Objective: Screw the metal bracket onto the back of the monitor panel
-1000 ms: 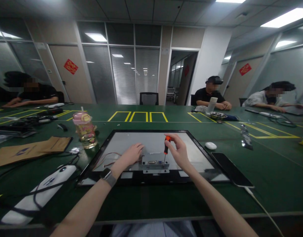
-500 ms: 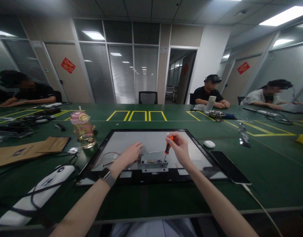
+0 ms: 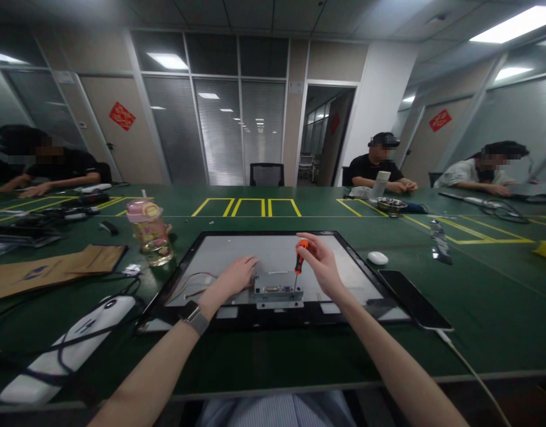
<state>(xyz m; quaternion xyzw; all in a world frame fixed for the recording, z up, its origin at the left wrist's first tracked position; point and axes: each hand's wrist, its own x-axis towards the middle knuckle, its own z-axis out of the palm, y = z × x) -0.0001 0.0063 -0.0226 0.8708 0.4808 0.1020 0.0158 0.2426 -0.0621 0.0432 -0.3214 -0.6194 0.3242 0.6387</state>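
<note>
A black-framed monitor panel (image 3: 201, 252) lies face down on the green table in front of me. A small grey metal board with connector ports (image 3: 278, 287) sits on its back. My left hand (image 3: 235, 277) rests flat beside that board, fingers curled against its left edge, a watch on the wrist. My right hand (image 3: 322, 264) pinches a small screwdriver with an orange handle (image 3: 300, 252), held upright, its tip down on the board's right side. Thin red and white wires (image 3: 190, 284) run across the panel to the left of my left hand.
A pink-lidded bottle (image 3: 149, 232), brown paper bag (image 3: 54, 267) and white device with black cables (image 3: 68, 350) lie left. A white mouse (image 3: 377, 258) and black phone (image 3: 415, 299) with cable lie right. Three people sit at the far side of the table.
The screwdriver's handle has shifted slightly in my right fingers and stands more upright over the board. My left hand stays put. The view has tilted a little.
</note>
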